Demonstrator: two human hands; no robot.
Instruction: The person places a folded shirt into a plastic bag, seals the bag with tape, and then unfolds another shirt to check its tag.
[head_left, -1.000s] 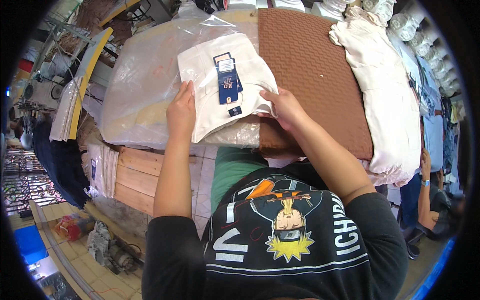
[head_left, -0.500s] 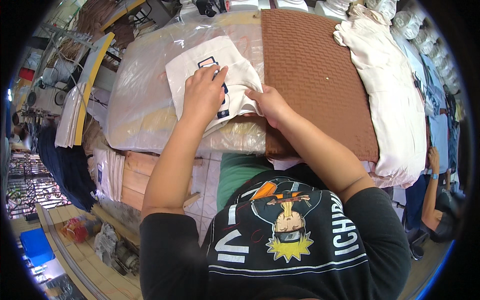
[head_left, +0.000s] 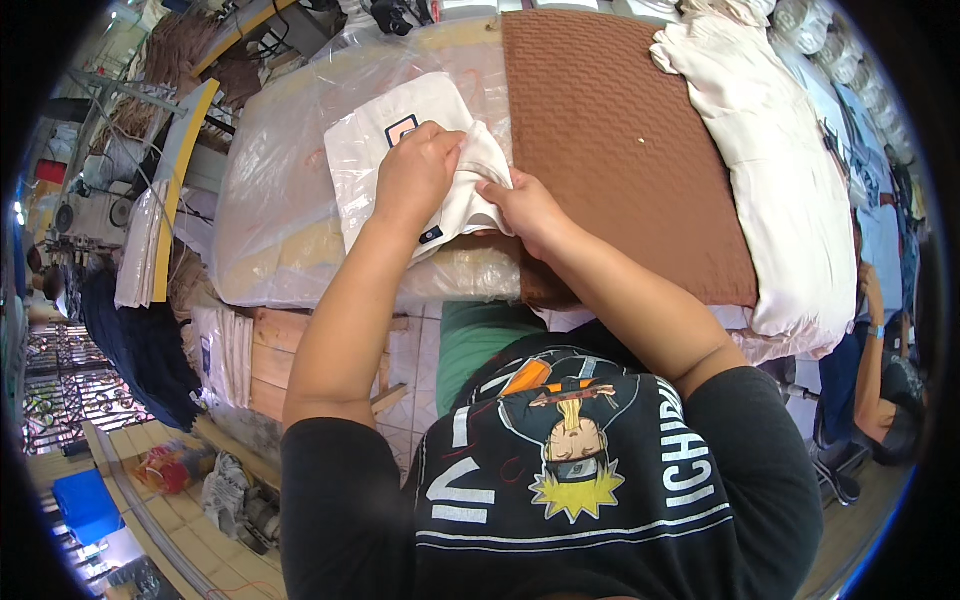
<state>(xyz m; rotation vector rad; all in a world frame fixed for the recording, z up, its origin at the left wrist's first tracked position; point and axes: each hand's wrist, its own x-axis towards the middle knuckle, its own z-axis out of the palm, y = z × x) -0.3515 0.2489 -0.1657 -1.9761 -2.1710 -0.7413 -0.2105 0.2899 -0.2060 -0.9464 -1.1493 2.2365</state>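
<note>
A white folded cloth with a dark-blue and peach design lies on a plastic-covered pad. My left hand rests over the design and hides most of it. Its fingers are curled in and pinch a fold of the cloth. At the cloth's right edge my right hand grips the fabric, thumb on top and fingers partly hidden underneath. Between my hands the cloth is bunched and raised in a ridge.
A brown textured mat lies to the right, with a long white fabric bundle along its side. A yellow-edged board stands at the left. A co-worker's arm shows at far right, beside blue garments.
My left hand has moved slightly right and its fingers have curled in, drawing up a fold of the cloth. My right hand keeps its grip at the right edge.
</note>
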